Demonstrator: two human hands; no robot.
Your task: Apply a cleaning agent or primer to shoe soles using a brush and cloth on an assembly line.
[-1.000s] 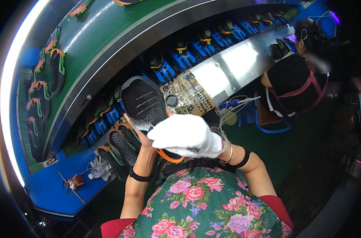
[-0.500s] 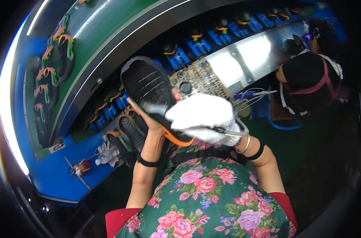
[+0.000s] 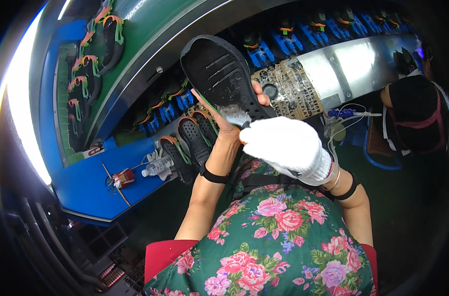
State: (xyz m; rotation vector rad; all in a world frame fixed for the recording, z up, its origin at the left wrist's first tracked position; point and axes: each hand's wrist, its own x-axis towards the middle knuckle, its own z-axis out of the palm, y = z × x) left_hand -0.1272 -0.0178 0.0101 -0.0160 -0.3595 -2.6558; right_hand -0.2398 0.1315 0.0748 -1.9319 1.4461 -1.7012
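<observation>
My left hand (image 3: 226, 121) grips a black shoe sole (image 3: 215, 69) from beneath, its fingertips curled over the right edge. The sole is tilted, broad end away from me, and has grooves and small holes on its upper face. A white knitted glove covers my right hand (image 3: 283, 145), which is closed on a brush (image 3: 235, 116). The pale bristles lie against or just over the near part of the sole; contact cannot be made out. Most of the brush handle and the sole's near end are hidden behind the glove.
Several black shoe pieces (image 3: 194, 140) stand at the blue table (image 3: 81, 185), beside a plastic bottle (image 3: 156, 166) and a red object (image 3: 123, 178). A green conveyor (image 3: 150, 27) carries more pieces. Blue holders (image 3: 288, 43) line the back. A co-worker (image 3: 413, 111) sits at right.
The whole view has shifted, so the surroundings sit further right. My hands, the sole and the brush appear higher and further right. More of my left fingertips shows past the sole's edge.
</observation>
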